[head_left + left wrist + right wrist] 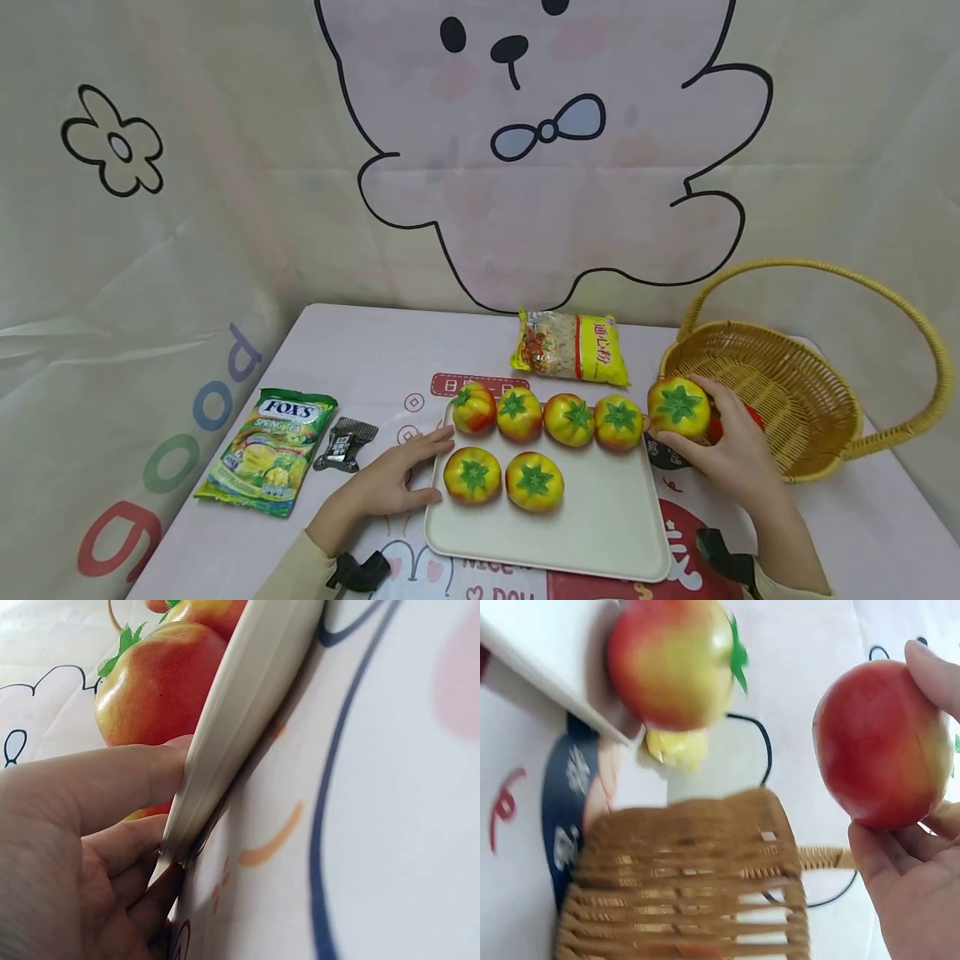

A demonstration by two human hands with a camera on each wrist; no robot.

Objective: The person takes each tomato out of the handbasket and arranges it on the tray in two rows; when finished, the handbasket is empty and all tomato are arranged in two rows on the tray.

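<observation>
My right hand (731, 450) grips a red-and-yellow toy tomato (678, 408) with a green star-shaped top, in the air between the tray and the wicker basket (817, 392). The right wrist view shows thumb and fingers around this tomato (885, 742), above the basket's side. Several similar tomatoes stand on the cream tray (592, 533), a row along the back and two in front. My left hand (393, 479) touches the tray's left edge with spread fingers; in the left wrist view its fingers meet the tray's rim (232, 712). Something red shows inside the basket, mostly hidden by my right hand.
A yellow pasta bag (570, 346) lies behind the tray. To the left are a green Fox's candy bag (270, 450) and a small black packet (345, 444). The basket's tall handle (900, 312) arches up at the right. A printed cloth backdrop stands behind the table.
</observation>
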